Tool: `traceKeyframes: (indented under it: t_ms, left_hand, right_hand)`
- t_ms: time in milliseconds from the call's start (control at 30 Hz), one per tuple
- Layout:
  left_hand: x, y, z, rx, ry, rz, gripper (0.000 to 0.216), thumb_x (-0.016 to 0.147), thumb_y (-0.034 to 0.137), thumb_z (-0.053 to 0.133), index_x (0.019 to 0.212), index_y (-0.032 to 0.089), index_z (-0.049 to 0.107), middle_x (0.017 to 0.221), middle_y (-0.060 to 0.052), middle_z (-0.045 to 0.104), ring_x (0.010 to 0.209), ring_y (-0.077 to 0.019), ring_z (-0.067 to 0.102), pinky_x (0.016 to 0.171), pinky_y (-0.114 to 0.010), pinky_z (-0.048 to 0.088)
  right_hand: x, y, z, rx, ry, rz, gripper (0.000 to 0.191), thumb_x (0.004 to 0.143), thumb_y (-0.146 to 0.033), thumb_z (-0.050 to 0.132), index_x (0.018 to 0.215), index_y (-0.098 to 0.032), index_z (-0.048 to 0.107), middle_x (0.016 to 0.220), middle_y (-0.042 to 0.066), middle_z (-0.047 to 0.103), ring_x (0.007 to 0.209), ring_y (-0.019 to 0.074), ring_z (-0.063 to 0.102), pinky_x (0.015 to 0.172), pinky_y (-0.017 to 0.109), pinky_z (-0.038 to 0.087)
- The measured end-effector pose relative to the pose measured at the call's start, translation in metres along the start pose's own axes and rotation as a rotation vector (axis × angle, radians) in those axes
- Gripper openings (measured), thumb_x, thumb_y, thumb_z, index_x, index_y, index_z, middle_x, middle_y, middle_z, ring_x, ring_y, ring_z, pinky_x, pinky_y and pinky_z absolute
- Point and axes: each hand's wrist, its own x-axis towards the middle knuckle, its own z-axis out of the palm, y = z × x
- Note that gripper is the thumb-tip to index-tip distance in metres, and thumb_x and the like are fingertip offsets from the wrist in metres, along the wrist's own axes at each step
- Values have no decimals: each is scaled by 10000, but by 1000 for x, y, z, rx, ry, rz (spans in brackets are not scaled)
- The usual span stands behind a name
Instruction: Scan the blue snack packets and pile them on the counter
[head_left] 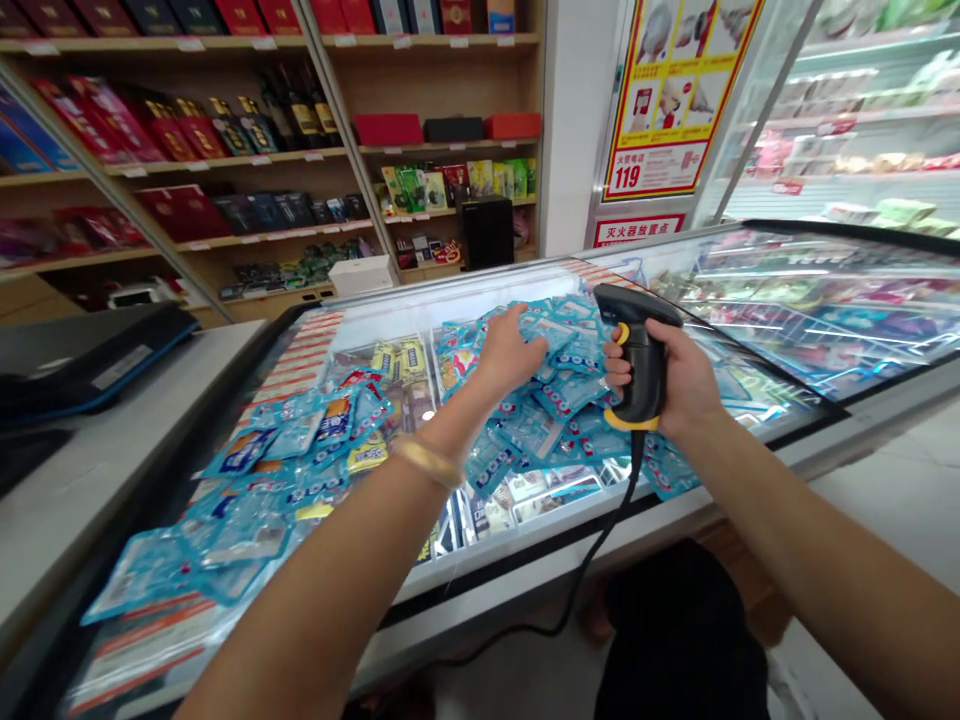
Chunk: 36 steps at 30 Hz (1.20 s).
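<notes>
My right hand [684, 375] is wrapped round the grip of a black and yellow barcode scanner [643, 360], with the scanner's head tipped toward the left. From the grip a black cable [600, 545] hangs down in front of the freezer. My left hand [510, 350], with a gold bangle [427, 462] on the wrist, reaches over a heap of blue plastic packets [536, 425]. Its thumb and fingers are apart, and no packet shows between them. A second spread of blue packets [240, 525] lies to the left of my left forearm.
The packets lie on the glass top of a chest freezer [375, 310], with yellow packs [409, 360] seen through the glass. At left stands a counter [202, 375] bearing a black device [97, 355]. Behind are shelves [442, 150] of boxes and bottles and a white box [364, 275].
</notes>
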Motion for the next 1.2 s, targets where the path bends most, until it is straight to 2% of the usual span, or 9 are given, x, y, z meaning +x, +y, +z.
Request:
traceKeyframes:
  t_ms: [67, 133, 233, 333, 533, 767, 833, 1000, 1200]
  left_hand:
    - [-4, -3, 7, 230, -34, 132, 515, 742, 169, 634, 1254, 113, 647, 1363, -187, 566, 1340, -314, 490, 1165, -437, 364]
    - [-10, -9, 9, 331, -46, 194, 499, 784, 202, 624, 1275, 118, 645, 1401, -198, 527, 1372, -336, 454, 1187, -473, 332]
    - [-17, -18, 2, 334, -17, 218, 505, 830, 245, 602, 1323, 137, 612, 1383, -191, 537, 1344, -329, 482, 1171, -497, 357]
    - [-23, -27, -17, 298, 29, 247, 485, 840, 255, 587, 1311, 141, 613, 1334, -176, 571, 1297, -294, 522, 1152, -471, 389]
    - [-44, -59, -96, 360, 155, 217, 409, 806, 236, 596, 1204, 176, 667, 1217, -112, 668, 1218, -250, 575, 1125, -437, 425]
    - [-79, -112, -204, 400, 257, -183, 495, 791, 315, 590, 1248, 136, 656, 1263, -123, 693, 1160, -267, 647, 1053, -411, 486]
    - [-90, -120, -223, 413, 195, -276, 577, 763, 340, 618, 1314, 168, 625, 1266, -96, 701, 1146, -262, 663, 1016, -376, 509]
    - [-106, -123, -241, 585, -177, -440, 913, 622, 275, 718, 1491, 177, 457, 1409, -107, 620, 1182, -278, 660, 1007, -319, 506]
    - [-104, -123, -238, 745, -204, -442, 866, 657, 236, 660, 1492, 156, 446, 1422, -120, 607, 1249, -285, 618, 1054, -324, 468]
  right_hand:
    - [0, -1, -6, 17, 25, 15, 195, 773, -348, 645, 853, -180, 585, 686, 9, 559, 521, 99, 479, 437, 194, 465]
    - [0, 0, -9, 22, 44, 29, 196, 774, -347, 639, 852, -176, 583, 682, 10, 557, 518, 97, 481, 437, 190, 466]
    - [0, 1, -7, 13, 42, 23, 205, 772, -348, 639, 849, -167, 582, 677, 9, 546, 515, 90, 482, 441, 183, 462]
    - [0, 2, 2, -13, 0, 6, 214, 779, -359, 646, 856, -170, 583, 685, 10, 549, 522, 93, 485, 443, 187, 458]
    - [1, 26, 43, -60, -134, 33, 219, 800, -377, 651, 871, -178, 591, 696, 9, 567, 535, 100, 491, 456, 200, 452]
    - [10, 91, 112, -22, -298, 243, 210, 797, -368, 642, 843, -169, 592, 677, 9, 579, 536, 101, 493, 462, 199, 440]
    - [10, 107, 125, -11, -320, 314, 201, 802, -358, 628, 842, -164, 594, 670, 8, 576, 529, 99, 491, 461, 195, 436]
    - [8, 135, 124, 2, -334, 443, 181, 786, -339, 624, 826, -164, 594, 668, 9, 564, 518, 97, 481, 448, 190, 425]
    - [5, 144, 110, -38, -341, 529, 194, 756, -340, 655, 818, -160, 615, 671, 13, 564, 512, 94, 470, 457, 193, 445]
